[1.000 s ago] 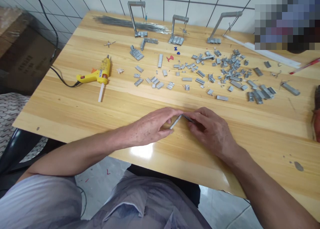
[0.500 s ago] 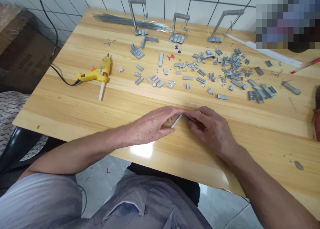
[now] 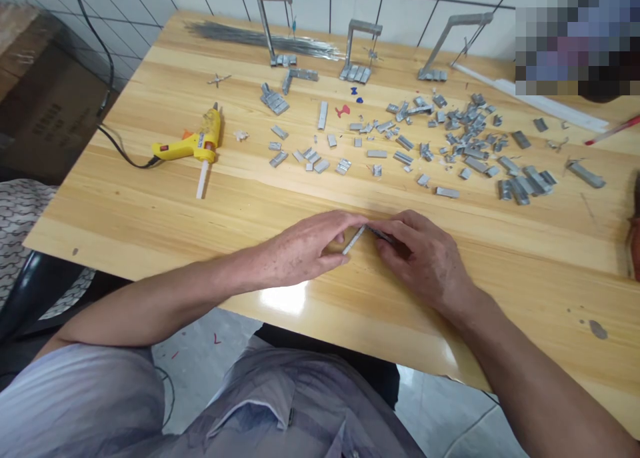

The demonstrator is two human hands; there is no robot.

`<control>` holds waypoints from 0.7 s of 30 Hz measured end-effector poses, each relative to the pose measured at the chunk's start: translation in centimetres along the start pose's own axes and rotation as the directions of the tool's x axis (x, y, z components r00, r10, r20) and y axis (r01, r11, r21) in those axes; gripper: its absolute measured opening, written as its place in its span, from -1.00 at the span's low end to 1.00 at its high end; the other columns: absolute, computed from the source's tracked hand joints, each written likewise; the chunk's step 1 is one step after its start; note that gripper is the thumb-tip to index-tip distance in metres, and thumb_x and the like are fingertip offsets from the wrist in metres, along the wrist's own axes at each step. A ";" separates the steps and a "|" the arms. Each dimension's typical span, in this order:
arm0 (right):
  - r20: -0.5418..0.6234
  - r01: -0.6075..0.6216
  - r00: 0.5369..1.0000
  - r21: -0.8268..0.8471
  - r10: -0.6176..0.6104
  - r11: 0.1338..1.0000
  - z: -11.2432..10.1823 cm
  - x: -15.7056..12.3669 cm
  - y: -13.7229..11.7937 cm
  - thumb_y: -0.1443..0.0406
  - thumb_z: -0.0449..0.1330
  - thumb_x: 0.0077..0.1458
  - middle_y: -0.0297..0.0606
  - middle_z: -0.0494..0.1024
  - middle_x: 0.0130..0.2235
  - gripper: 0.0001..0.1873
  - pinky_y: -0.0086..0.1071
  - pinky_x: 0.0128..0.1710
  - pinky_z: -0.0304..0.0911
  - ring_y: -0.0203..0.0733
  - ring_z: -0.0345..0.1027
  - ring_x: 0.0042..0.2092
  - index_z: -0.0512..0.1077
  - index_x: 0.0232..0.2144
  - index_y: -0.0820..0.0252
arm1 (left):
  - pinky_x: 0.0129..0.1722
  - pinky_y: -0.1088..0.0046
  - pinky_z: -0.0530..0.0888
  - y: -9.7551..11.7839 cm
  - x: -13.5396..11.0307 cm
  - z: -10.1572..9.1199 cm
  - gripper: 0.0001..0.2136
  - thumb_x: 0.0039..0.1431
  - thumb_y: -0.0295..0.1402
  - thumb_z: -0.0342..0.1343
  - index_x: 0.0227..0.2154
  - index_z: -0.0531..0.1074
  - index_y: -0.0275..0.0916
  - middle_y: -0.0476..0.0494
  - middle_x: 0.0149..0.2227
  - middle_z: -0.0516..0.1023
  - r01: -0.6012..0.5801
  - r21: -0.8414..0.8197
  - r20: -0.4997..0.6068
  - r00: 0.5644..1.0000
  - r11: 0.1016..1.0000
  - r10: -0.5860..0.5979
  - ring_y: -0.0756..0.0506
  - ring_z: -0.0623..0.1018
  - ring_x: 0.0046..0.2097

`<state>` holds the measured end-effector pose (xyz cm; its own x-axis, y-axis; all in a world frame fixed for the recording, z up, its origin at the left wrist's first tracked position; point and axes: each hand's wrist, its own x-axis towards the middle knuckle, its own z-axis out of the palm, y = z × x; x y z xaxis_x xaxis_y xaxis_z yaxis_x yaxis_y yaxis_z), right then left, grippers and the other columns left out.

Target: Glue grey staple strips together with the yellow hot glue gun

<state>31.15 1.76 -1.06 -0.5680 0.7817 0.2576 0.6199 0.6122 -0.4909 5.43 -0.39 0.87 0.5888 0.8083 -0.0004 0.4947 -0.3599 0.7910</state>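
Both my hands rest on the wooden table (image 3: 150, 198) near its front edge. My left hand (image 3: 305, 248) pinches a grey strip of staples (image 3: 353, 240) between thumb and fingers. My right hand (image 3: 425, 261) is closed on a second, darker strip (image 3: 379, 234) that meets the first at its upper end. The two strips form an angle between my fingertips. Much of the right strip is hidden under my fingers.
Several loose staple strips (image 3: 465, 148) lie scattered across the table's middle and right. A yellow glue gun (image 3: 195, 145) with a black cord lies at the left. Three staple-built frames (image 3: 357, 51) stand along the far edge beside a bundle of wires (image 3: 260, 39). A red pen (image 3: 613, 130) lies far right.
My hands and the two strips have hardly moved; only the view has shifted slightly.
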 end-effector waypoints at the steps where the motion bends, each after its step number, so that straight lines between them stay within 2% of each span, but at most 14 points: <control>1: 0.001 -0.003 1.000 0.004 0.003 1.000 0.0 0.0 0.0 0.37 0.17 0.28 -0.19 0.63 -0.15 -0.60 -0.32 -0.31 0.40 -0.19 0.51 -0.25 0.60 0.10 0.02 | 0.10 0.28 0.56 0.0 0.0 0.0 -0.46 0.31 -0.52 0.20 0.30 0.29 -0.10 -0.18 0.06 0.57 0.002 0.001 -0.001 1.000 1.000 -0.002 -0.12 0.60 0.03; 15: 0.018 0.014 1.000 0.050 -0.015 0.999 -0.4 0.1 -0.2 0.36 0.18 0.29 -0.17 0.62 -0.15 -0.62 -0.29 -0.27 0.42 -0.16 0.51 -0.22 0.57 0.11 0.06 | 0.07 0.30 0.55 0.4 0.0 -0.1 -0.46 0.29 -0.51 0.21 0.30 0.28 -0.12 -0.17 0.06 0.56 0.004 0.024 -0.011 1.000 1.000 -0.004 -0.09 0.59 -0.02; 21: 0.046 -0.008 0.999 0.094 0.003 0.995 -1.4 0.1 -0.2 0.34 0.17 0.27 -0.17 0.61 -0.15 -0.61 -0.27 -0.23 0.45 -0.13 0.52 -0.19 0.51 0.13 0.07 | 0.10 0.29 0.55 0.3 -0.2 -0.3 -0.44 0.27 -0.53 0.16 0.30 0.26 -0.12 -0.19 0.08 0.54 -0.009 0.027 0.013 1.000 1.000 0.009 -0.11 0.58 0.02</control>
<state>31.68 1.87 0.23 -0.5903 0.7774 0.2174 0.5703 0.5922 -0.5692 5.28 -0.52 1.28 0.6016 0.7988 -0.0014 0.5061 -0.3798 0.7744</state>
